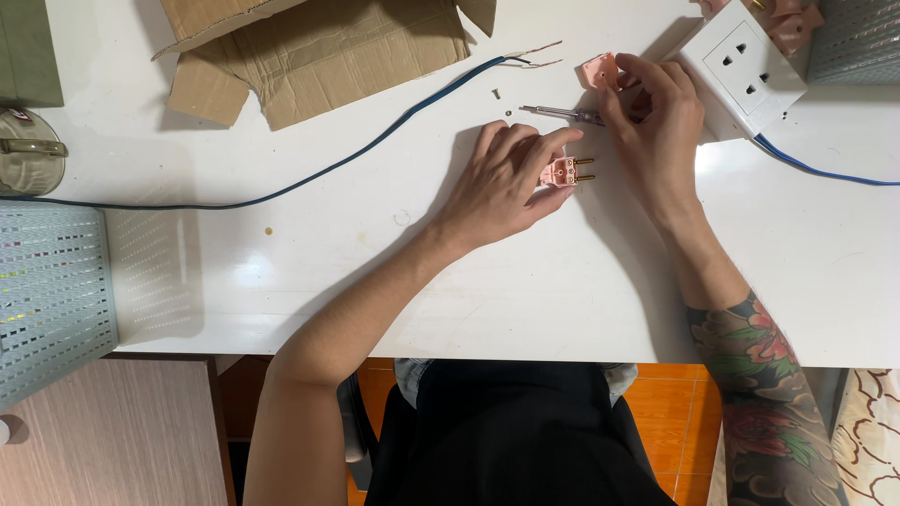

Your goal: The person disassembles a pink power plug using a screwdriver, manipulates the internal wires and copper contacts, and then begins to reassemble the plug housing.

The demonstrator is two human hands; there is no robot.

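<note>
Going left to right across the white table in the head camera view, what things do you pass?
Perforated basket → torn cardboard box → left hand holding a pink plug half → right hand → white wall socket.

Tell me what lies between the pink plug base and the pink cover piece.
In the head view, a small screwdriver lies between the plug base and cover piece.

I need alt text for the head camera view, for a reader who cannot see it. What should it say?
Seen from above, a person's left hand holds an opened pink plug half with two brass pins on a white table, while the right hand touches a small screwdriver beside the pink plug cover. A blue cable, torn cardboard and a white socket block lie nearby.
</note>
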